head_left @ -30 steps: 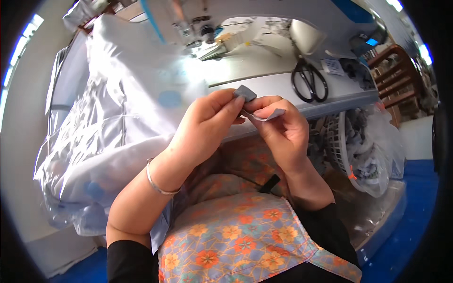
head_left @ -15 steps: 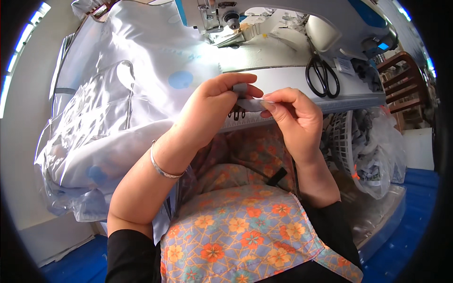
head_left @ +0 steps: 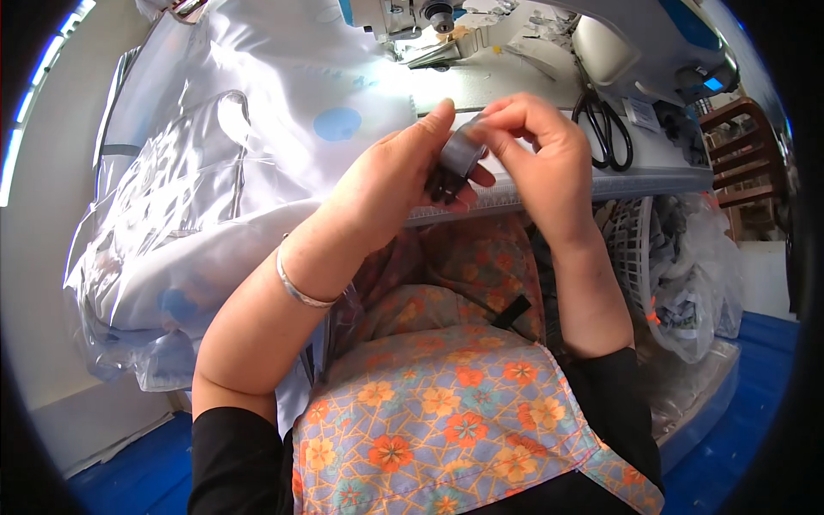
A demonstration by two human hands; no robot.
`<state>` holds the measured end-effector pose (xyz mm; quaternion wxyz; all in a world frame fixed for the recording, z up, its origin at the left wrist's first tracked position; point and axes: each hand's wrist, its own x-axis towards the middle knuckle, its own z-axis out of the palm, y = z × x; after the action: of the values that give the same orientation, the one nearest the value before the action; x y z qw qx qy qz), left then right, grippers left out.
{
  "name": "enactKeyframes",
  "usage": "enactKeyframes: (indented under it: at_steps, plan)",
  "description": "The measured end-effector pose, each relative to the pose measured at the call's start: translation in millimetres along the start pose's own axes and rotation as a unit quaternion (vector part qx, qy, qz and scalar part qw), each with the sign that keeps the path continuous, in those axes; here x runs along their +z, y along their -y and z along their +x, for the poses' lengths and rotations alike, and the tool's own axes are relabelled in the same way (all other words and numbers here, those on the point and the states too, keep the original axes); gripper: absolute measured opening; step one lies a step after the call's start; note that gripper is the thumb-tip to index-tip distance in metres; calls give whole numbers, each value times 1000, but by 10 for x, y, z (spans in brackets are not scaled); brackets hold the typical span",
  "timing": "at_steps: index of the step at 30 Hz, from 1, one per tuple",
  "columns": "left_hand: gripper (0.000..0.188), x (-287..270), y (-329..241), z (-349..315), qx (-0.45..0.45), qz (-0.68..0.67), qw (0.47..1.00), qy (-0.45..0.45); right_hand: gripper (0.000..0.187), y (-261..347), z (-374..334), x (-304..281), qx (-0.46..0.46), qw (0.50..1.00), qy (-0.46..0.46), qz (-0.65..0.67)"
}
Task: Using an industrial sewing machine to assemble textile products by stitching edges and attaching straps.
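Note:
Over the front edge of the sewing table, my two hands work close together on a grey fabric strip. My left hand is closed around the strip, thumb raised. Small dark pieces with loop-like shapes sit in the fingers below the strip; their exact kind is unclear. My right hand pinches the strip's upper end between thumb and forefinger, somewhat blurred. Beyond the hands is the needle area of a white and blue sewing machine. Black-handled scissors lie to the right of my right hand.
Shiny white cloth with blue spots covers the table's left side and hangs over its edge. A white plastic basket and a clear bag of scraps stand at right below the table. A brown wooden chair is behind them.
Both hands have risen slightly away from me. The grey strip, stretched sideways between my fingers before, now curves upright, and my right hand has moved up with its end. The view has shifted slightly.

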<state>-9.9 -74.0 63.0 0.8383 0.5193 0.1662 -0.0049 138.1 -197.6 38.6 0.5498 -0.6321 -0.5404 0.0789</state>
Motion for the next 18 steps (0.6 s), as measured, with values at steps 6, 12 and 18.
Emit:
enactKeyframes:
  at_steps: [6, 12, 18]
  plan:
    - [28, -44, -39, -97, 64, 97, 984, -132, 4, -150, 127, 64, 134, 980, -59, 137]
    - [31, -352, -273, -173, 40, 203, 966, -152, 5, -290, 276, 246, 146, 952, -32, 266]
    - [28, -745, -373, 113, 39, 390, 892, -227, 12, -481, 618, 310, 191, 970, 130, 71]
